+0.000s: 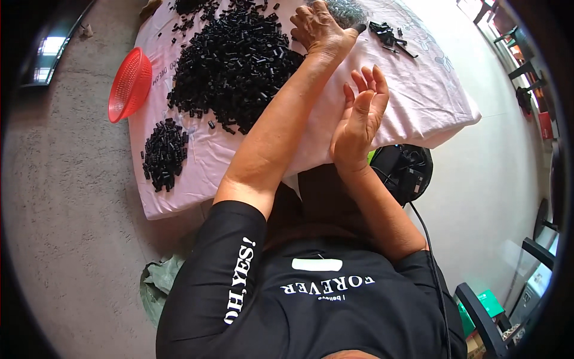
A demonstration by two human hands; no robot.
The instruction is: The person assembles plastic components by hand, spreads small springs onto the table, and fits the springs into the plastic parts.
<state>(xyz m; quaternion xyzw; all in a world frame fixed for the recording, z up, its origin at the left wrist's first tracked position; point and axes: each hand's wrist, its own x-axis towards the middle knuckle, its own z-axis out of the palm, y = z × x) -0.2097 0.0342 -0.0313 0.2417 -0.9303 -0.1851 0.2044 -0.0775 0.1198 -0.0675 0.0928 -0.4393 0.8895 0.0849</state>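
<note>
My left hand (323,31) reaches palm down to the far side of the cloth-covered table. Its fingers are bent and the thumb stands apart from them. Something dark is at the thumb tip; I cannot make out whether it is a cover or a piece. Beside that hand lies a pile of small shiny clear or silvery pieces (347,11), partly hidden by it. Under and left of my left forearm spreads a large heap of short black tubular pieces (230,66). My right hand (362,119) is raised over the near right of the table, palm turned inward, fingers stretched and holding nothing.
A red perforated basket (130,87) tilts at the table's left edge. A smaller black heap (164,155) lies on the pale pink cloth (424,107); longer black pieces (391,39) lie at the far right. A round black container (409,173) with a cable stands below the near edge.
</note>
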